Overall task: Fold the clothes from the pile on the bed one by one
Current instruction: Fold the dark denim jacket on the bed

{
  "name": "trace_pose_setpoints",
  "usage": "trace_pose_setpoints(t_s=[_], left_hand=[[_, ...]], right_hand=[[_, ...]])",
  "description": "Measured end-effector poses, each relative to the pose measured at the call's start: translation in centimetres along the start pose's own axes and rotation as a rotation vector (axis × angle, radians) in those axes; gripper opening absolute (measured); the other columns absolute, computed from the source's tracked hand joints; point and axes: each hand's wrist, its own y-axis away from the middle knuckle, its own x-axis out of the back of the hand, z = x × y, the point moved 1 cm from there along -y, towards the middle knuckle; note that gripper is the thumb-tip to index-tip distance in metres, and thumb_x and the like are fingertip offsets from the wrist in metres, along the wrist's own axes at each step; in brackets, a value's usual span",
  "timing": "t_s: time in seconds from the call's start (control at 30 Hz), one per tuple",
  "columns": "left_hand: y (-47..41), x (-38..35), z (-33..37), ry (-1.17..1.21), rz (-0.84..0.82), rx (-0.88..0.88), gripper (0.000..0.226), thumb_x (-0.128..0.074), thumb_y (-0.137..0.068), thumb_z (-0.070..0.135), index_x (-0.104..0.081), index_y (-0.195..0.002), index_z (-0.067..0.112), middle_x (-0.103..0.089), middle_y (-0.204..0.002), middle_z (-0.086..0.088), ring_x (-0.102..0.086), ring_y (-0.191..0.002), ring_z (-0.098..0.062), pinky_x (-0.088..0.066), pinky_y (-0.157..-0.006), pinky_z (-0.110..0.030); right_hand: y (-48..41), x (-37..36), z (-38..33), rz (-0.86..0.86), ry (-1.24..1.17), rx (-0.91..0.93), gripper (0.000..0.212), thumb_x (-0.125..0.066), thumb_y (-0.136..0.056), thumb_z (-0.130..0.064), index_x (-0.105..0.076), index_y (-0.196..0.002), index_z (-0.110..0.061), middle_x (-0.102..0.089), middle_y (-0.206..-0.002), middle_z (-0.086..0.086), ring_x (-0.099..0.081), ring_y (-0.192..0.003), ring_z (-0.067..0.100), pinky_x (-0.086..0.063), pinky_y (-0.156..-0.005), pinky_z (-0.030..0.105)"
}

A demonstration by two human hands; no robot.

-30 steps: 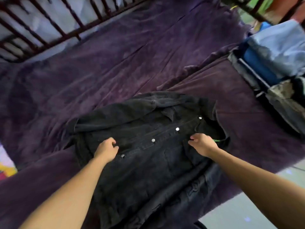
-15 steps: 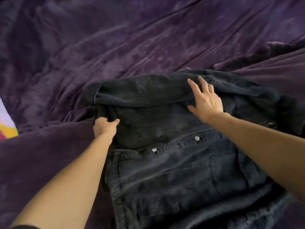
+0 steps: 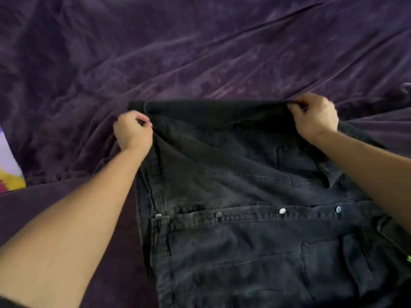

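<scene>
A black denim jacket (image 3: 244, 218) with silver snap buttons lies front-up on the purple blanket (image 3: 200, 52), its button row running left to right. One sleeve is laid across its far edge. My left hand (image 3: 133, 130) pinches the jacket's far left corner, fingers closed on the fabric. My right hand (image 3: 315, 116) grips the far right end of the same edge. The stretch of fabric between both hands is pulled taut. The pile of clothes is out of view.
The wrinkled purple blanket covers the bed all around the jacket. A colourful yellow and white patch (image 3: 9, 170) shows at the left edge. A small green tag (image 3: 408, 258) peeks out at the jacket's right edge.
My right hand went from resting flat on the sleeve to gripping the far right edge. My left hand shifted up to the far left corner. The view moved closer over the jacket.
</scene>
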Motion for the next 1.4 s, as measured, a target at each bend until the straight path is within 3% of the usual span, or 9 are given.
trace_pose_setpoints(t_s=[0.17, 0.3, 0.47, 0.6, 0.8, 0.9, 1.03, 1.17, 1.4], left_hand=[[-2.9, -1.3, 0.1, -0.263, -0.184, 0.176, 0.069, -0.075, -0.077, 0.015, -0.040, -0.136, 0.023, -0.037, -0.141, -0.015, -0.036, -0.129, -0.034, -0.037, -0.101, -0.045], [-2.4, -3.2, 4.2, -0.422, -0.214, -0.241, 0.097, -0.075, -0.079, 0.020, -0.010, -0.149, 0.035, -0.010, -0.157, -0.014, -0.015, -0.142, -0.037, -0.025, -0.111, -0.052], [-0.3, -7.8, 9.6, -0.704, -0.426, -0.639, 0.086, -0.068, -0.079, 0.011, -0.024, -0.147, 0.039, 0.004, -0.160, -0.009, 0.007, -0.146, -0.034, -0.008, -0.116, -0.053], [1.0, -9.3, 11.3, -0.857, -0.460, -0.668, 0.039, -0.065, -0.085, 0.028, -0.060, -0.123, 0.030, -0.029, -0.151, -0.006, -0.001, -0.146, -0.031, -0.003, -0.117, -0.055], [2.0, -3.0, 14.2, -0.744, -0.293, -0.846, 0.031, -0.068, -0.080, 0.044, -0.068, -0.102, 0.022, -0.061, -0.119, -0.009, -0.036, -0.134, -0.026, -0.010, -0.117, -0.045], [6.3, 0.8, 16.1, -0.456, -0.419, -0.694, 0.013, -0.071, -0.077, 0.024, -0.058, -0.078, 0.022, -0.063, -0.092, -0.015, -0.058, -0.100, -0.037, -0.044, -0.083, -0.039], [15.6, 2.3, 17.0, -0.296, -0.526, -0.782, 0.016, -0.065, -0.079, 0.027, -0.053, -0.087, 0.021, -0.067, -0.087, -0.015, -0.061, -0.088, -0.039, -0.045, -0.067, -0.038], [25.5, 0.7, 15.9, -0.102, -0.773, -0.587, 0.016, -0.064, -0.078, 0.023, -0.050, -0.083, 0.016, -0.066, -0.085, -0.010, -0.061, -0.086, -0.036, -0.048, -0.068, -0.041], [38.7, -5.3, 17.1, 0.223, -1.607, -0.045, 0.048, -0.059, -0.092, 0.009, -0.044, -0.136, 0.019, -0.064, -0.112, -0.008, -0.059, -0.095, -0.016, -0.050, -0.080, -0.024]], right_hand=[[1.0, -0.8, 1.5, -0.110, 0.075, 0.152, 0.023, -0.058, -0.091, -0.034, -0.068, -0.106, -0.019, -0.069, -0.099, 0.012, -0.062, -0.094, 0.035, -0.048, -0.077, 0.038], [4.2, -1.9, 4.1, -0.193, 0.101, 0.289, 0.019, -0.061, -0.092, -0.026, -0.069, -0.105, -0.015, -0.069, -0.102, 0.008, -0.062, -0.095, 0.032, -0.050, -0.077, 0.038], [7.8, -0.8, 5.4, -0.110, 0.101, 0.521, 0.012, -0.062, -0.090, -0.021, -0.070, -0.095, -0.014, -0.068, -0.090, -0.001, -0.061, -0.084, 0.027, -0.052, -0.066, 0.035], [9.7, 0.9, 7.9, -0.043, 0.179, 0.560, 0.020, -0.056, -0.090, -0.029, -0.072, -0.092, -0.017, -0.070, -0.091, -0.006, -0.061, -0.085, 0.023, -0.047, -0.065, 0.033], [7.7, 6.4, 11.8, 0.103, 0.206, 0.152, 0.018, -0.062, -0.089, -0.028, -0.073, -0.098, -0.017, -0.061, -0.100, 0.009, -0.053, -0.092, 0.038, -0.049, -0.067, 0.043], [6.2, 11.1, 12.2, 0.087, 0.129, -0.110, 0.022, -0.061, -0.091, -0.031, -0.071, -0.108, -0.023, -0.062, -0.106, 0.013, -0.057, -0.101, 0.039, -0.048, -0.078, 0.043], [7.4, 13.7, 13.8, 0.010, -0.342, -0.407, 0.018, -0.052, -0.095, -0.021, -0.067, -0.101, -0.014, -0.070, -0.079, 0.012, -0.069, -0.065, 0.026, -0.055, -0.065, 0.038], [12.1, 12.5, 17.7, -0.109, -0.667, -0.776, 0.032, -0.039, -0.098, -0.007, -0.050, -0.126, -0.018, -0.068, -0.086, 0.006, -0.065, -0.046, 0.008, -0.046, -0.052, 0.024], [20.1, 10.1, 24.2, -0.570, -0.713, -0.917, 0.043, -0.047, -0.099, -0.044, -0.054, -0.129, -0.014, -0.069, -0.100, 0.006, -0.065, -0.089, 0.021, -0.048, -0.071, 0.033]])
